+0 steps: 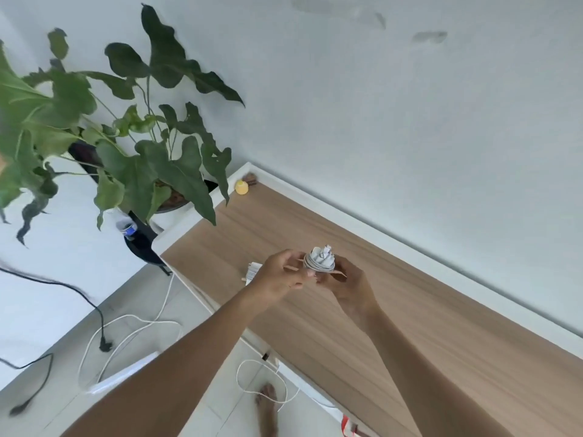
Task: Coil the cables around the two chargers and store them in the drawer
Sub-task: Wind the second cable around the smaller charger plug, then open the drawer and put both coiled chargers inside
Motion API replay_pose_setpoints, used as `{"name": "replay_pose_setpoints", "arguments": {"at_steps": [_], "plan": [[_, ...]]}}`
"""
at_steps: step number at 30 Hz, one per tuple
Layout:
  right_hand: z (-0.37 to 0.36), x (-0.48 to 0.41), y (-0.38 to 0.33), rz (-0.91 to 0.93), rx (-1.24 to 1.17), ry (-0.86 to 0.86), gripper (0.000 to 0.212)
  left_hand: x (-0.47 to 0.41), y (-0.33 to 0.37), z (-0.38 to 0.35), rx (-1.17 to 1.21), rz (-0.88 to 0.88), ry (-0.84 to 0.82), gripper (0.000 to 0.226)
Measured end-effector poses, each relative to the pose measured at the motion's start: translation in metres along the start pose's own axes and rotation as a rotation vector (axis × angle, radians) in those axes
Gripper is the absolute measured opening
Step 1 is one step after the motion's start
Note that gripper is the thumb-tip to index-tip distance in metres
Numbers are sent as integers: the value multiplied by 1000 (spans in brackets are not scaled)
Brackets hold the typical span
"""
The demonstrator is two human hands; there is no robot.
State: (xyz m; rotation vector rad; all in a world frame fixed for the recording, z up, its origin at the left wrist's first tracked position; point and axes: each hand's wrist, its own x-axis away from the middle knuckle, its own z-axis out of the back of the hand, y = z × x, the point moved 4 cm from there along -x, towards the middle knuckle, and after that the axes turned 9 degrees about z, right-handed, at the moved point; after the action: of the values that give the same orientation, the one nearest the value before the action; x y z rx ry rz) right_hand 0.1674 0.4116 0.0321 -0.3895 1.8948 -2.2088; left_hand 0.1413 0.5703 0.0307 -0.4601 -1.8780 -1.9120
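Observation:
A white charger (319, 259) with its cable wound around it in several loops is held above the wooden countertop (394, 310). My left hand (279, 279) pinches it from the left and my right hand (345, 283) cups it from below and the right. A second white charger (252, 270) lies on the countertop, partly hidden behind my left hand. More white cable (132, 326) trails over the floor on the left and another loop (252, 373) hangs by the cabinet front. No drawer is clearly visible.
A large leafy potted plant (135, 146) stands at the left end of the counter. A small yellow object (242, 187) sits in the counter's far corner by the wall. Black cables (94, 307) and a plastic bottle (126, 228) lie on the floor. A bare foot (266, 402) shows below.

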Motion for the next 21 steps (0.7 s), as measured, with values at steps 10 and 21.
{"name": "replay_pose_setpoints", "arguments": {"at_steps": [10,21], "plan": [[-49,-29,93,-201,252,-92,48,-55,-103,21,-7,170,149,33],[-62,-37,124,-284,271,1,46,-72,-131,25,-198,41,131,37]]}}
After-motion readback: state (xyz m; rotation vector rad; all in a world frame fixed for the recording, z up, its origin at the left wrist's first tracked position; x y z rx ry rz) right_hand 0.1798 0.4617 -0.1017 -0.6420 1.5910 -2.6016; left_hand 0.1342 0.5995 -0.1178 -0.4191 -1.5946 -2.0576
